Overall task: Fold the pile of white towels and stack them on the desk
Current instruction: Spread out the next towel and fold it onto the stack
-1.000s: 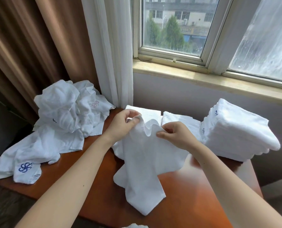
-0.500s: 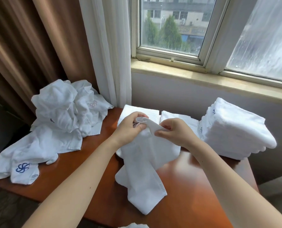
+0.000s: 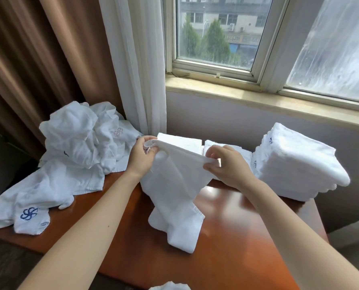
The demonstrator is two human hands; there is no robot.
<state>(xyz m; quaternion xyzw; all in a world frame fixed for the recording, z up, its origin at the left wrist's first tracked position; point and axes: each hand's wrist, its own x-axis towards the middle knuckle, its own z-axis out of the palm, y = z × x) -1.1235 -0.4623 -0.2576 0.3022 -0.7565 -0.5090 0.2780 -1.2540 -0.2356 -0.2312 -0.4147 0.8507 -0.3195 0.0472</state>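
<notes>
A white towel [image 3: 174, 197] hangs between my hands above the middle of the brown desk [image 3: 226, 237], its lower end resting crumpled on the wood. My left hand [image 3: 142, 158] pinches one top corner and my right hand [image 3: 226, 164] pinches the other, with the top edge stretched between them. An unfolded pile of white towels [image 3: 74, 147] lies at the desk's left end, some with a blue logo. A tall stack of folded towels [image 3: 295, 164] stands at the right. Two lower folded stacks [image 3: 180, 143] sit behind my hands.
A white sheer curtain [image 3: 139, 65] and a brown curtain [image 3: 38, 59] hang behind the left pile. The window sill [image 3: 268, 99] and wall run close behind the desk. A bit of white cloth [image 3: 170, 286] shows at the bottom edge.
My hands have moved apart along the towel's top edge, pulling it taut. One second ago they were close together with the edge bunched between them.
</notes>
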